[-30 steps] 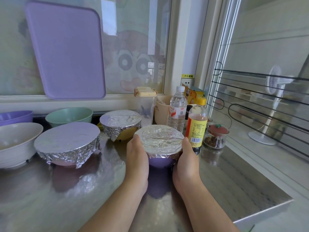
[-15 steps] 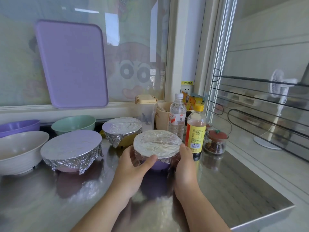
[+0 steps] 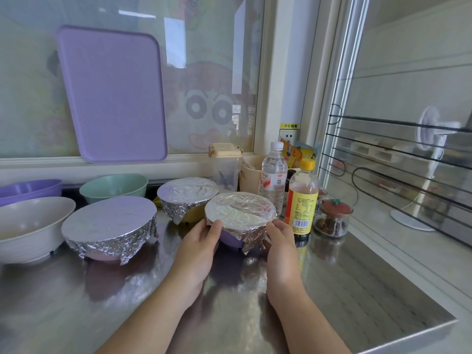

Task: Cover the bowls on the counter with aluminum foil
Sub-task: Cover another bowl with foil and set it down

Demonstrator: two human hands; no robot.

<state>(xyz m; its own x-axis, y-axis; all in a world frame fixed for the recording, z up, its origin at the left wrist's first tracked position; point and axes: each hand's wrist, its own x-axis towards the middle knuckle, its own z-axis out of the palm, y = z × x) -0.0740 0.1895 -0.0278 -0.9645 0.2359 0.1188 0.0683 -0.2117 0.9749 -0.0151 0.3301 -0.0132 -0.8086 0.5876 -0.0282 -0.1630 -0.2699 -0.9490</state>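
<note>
A small purple bowl [image 3: 229, 240] with foil [image 3: 240, 213] over its top sits mid-counter, tilted a little toward me. My left hand [image 3: 198, 249] grips its left side, thumb on the foil edge. My right hand [image 3: 279, 247] holds its right side, fingers curled on the foil skirt. A foil-covered yellow bowl [image 3: 187, 198] stands just behind it. To the left sits a wider foil-covered pink bowl [image 3: 109, 223]. Uncovered are a white bowl [image 3: 30, 226], a green bowl [image 3: 113, 186] and a purple bowl [image 3: 30, 190] at the far left.
A yellow-capped sauce bottle [image 3: 302, 200], a water bottle [image 3: 273, 177], a clear lidded container [image 3: 226, 163] and a small spice jar [image 3: 333, 217] crowd the right of the held bowl. A purple cutting board [image 3: 112, 95] leans on the window. The steel counter edge [image 3: 408, 338] runs at lower right.
The bowl has tipped toward me and shifted slightly. My left hand turned from flat against its side to a thumb-over grip; my right hand slid to the front right.
</note>
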